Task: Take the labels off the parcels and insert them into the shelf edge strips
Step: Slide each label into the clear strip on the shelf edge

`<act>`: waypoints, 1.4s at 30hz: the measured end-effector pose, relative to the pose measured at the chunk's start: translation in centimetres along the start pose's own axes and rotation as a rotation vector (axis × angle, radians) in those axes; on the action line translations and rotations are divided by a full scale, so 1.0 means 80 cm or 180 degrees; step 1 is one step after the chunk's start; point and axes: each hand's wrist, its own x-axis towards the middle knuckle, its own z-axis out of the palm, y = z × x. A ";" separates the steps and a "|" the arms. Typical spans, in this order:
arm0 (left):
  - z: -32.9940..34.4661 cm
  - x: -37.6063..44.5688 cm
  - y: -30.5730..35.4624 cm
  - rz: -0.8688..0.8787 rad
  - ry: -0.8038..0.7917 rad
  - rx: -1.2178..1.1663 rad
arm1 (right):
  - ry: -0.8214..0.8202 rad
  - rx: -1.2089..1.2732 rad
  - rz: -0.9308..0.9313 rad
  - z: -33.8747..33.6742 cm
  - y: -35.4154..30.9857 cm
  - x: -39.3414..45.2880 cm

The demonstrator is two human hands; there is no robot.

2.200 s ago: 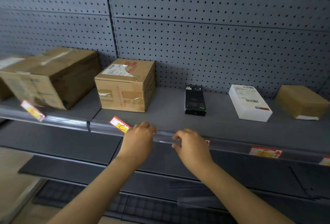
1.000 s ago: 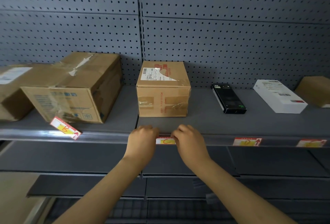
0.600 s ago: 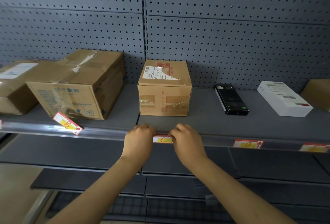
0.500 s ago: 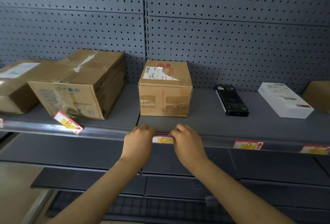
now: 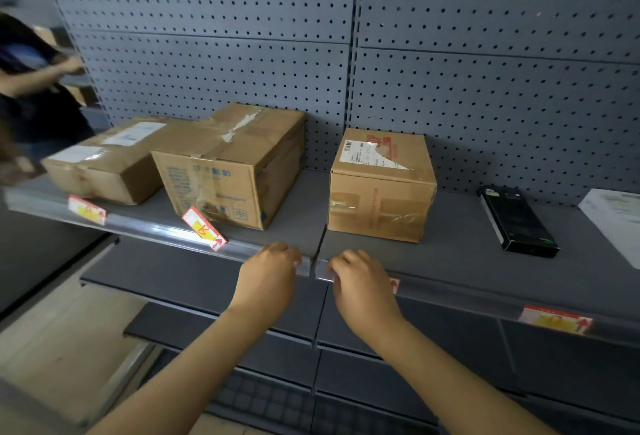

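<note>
Tilted label [image 5: 204,229] sticks up-left out of the edge strip [image 5: 145,225].

Two bare forearms were seen reaching in from the lower edge, uncovered to the edge of the view, with no sleeve visible. The left hand [image 5: 268,270] and the right hand [image 5: 360,282] were ungloved. The fingers [image 5: 346,258] were seen from the back, with knuckles rounded.
</note>
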 end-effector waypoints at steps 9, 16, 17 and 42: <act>-0.049 0.029 -0.144 0.0035 0.0170 0.0099 | 0.0072 0.0463 0.0146 0.061 -0.112 0.083; -0.071 0.065 -0.252 0.0619 0.0177 0.0137 | 0.0600 0.0349 0.1063 0.106 -0.203 0.146; -0.074 0.069 -0.262 0.0689 0.0197 0.0111 | 0.0622 0.0284 0.1151 0.109 -0.211 0.149; -0.054 0.084 -0.298 0.0759 -0.0203 -0.0539 | 0.0625 -0.0241 0.1032 0.118 -0.235 0.149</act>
